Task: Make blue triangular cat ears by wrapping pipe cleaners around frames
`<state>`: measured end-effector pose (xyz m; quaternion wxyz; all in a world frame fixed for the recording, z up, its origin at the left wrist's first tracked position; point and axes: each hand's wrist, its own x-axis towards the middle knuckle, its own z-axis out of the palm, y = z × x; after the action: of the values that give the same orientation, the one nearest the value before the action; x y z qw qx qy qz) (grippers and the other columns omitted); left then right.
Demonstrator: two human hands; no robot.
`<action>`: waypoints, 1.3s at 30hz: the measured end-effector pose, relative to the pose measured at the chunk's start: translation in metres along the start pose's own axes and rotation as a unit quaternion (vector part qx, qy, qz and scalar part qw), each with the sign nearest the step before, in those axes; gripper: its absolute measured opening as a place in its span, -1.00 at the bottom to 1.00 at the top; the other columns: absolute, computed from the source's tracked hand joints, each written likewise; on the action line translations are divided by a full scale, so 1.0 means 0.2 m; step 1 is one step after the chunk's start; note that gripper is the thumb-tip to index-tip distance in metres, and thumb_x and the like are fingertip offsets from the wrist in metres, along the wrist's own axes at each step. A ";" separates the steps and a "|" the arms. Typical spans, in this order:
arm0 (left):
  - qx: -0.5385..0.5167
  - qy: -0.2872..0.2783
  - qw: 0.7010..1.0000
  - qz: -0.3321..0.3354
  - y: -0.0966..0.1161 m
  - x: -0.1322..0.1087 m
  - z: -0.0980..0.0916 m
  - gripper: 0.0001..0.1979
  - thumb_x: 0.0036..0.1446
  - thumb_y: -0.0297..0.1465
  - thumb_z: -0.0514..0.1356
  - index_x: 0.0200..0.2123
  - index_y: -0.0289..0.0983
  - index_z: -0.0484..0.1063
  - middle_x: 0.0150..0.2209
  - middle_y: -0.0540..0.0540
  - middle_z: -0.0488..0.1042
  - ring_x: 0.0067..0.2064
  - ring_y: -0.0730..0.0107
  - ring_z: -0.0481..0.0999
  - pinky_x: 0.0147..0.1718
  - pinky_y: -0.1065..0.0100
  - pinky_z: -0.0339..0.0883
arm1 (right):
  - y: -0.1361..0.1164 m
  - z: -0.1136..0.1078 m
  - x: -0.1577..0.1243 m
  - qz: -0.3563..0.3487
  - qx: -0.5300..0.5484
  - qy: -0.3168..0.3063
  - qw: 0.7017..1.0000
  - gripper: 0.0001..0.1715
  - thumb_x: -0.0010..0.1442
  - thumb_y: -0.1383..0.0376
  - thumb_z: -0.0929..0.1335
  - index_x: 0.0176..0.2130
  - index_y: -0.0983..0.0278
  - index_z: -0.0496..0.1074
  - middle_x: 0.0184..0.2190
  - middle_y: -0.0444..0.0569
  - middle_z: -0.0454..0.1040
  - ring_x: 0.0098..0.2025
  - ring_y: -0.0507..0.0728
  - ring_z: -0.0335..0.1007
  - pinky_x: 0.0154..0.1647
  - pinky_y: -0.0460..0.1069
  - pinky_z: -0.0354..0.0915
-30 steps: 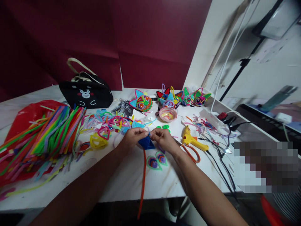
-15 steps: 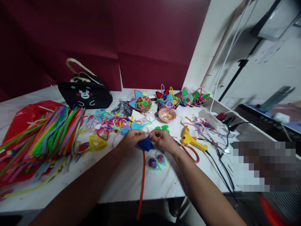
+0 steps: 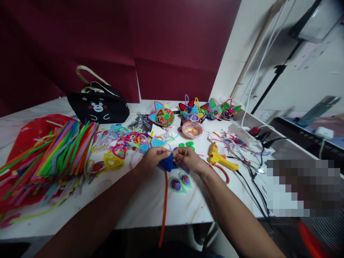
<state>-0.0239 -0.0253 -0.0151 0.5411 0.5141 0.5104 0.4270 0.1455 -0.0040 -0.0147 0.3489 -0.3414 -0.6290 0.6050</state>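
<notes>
My left hand (image 3: 153, 157) and my right hand (image 3: 189, 158) meet over the white table (image 3: 139, 204), both pinching a small blue pipe-cleaner piece (image 3: 167, 163). An orange pipe cleaner (image 3: 164, 208) runs from that piece down past the table's front edge. Just in front of my right hand lie two teardrop-shaped pipe-cleaner coils (image 3: 180, 182) with green rims and purple centres.
A big pile of coloured pipe cleaners (image 3: 53, 154) lies on red plastic at the left. A black bear bag (image 3: 98, 105), finished cat-face ornaments (image 3: 193, 111), a pink bowl (image 3: 191, 130), a yellow glue gun (image 3: 221, 157), orange scissors (image 3: 220, 172) and cables (image 3: 255, 168) surround my hands.
My hands stay together on the blue piece with only small finger shifts. The view has drifted slightly.
</notes>
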 end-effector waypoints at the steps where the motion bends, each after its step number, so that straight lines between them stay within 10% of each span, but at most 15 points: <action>1: 0.006 0.004 1.000 0.010 0.00 0.00 0.00 -0.68 -0.15 -0.18 0.31 -0.47 -0.34 0.45 -0.52 -0.06 0.49 -0.53 0.47 0.39 -0.53 0.43 0.21 | -0.01 0.00 0.00 0.007 0.014 -0.001 1.000 -0.77 -0.09 0.21 0.40 -0.52 0.34 0.38 -0.63 -0.15 0.36 -0.58 -0.05 0.18 -0.52 -0.11 0.12; 19: 0.015 0.021 0.995 0.092 0.02 -0.01 0.01 -0.66 -0.15 -0.16 0.31 -0.44 -0.34 0.46 -0.45 -0.07 0.51 -0.38 0.36 0.45 -0.33 0.35 0.30 | -0.04 0.00 -0.02 0.088 0.156 0.041 0.983 -0.74 -0.20 0.23 0.50 -0.53 0.37 0.47 -0.62 -0.10 0.46 -0.60 -0.06 0.30 -0.52 -0.14 0.21; 39: -0.049 0.030 0.998 0.038 0.03 -0.03 0.04 -0.69 -0.20 -0.25 0.35 -0.43 -0.35 0.46 -0.49 -0.02 0.48 -0.46 0.45 0.42 -0.41 0.40 0.27 | -0.05 0.01 -0.02 0.051 0.125 0.069 0.988 -0.80 -0.16 0.26 0.45 -0.53 0.38 0.47 -0.67 -0.13 0.43 -0.62 -0.06 0.24 -0.53 -0.13 0.15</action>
<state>-0.0169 -0.0310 -0.0080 0.5338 0.4928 0.4851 0.4867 0.1452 -0.0082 -0.0058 0.3999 -0.3677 -0.5042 0.6713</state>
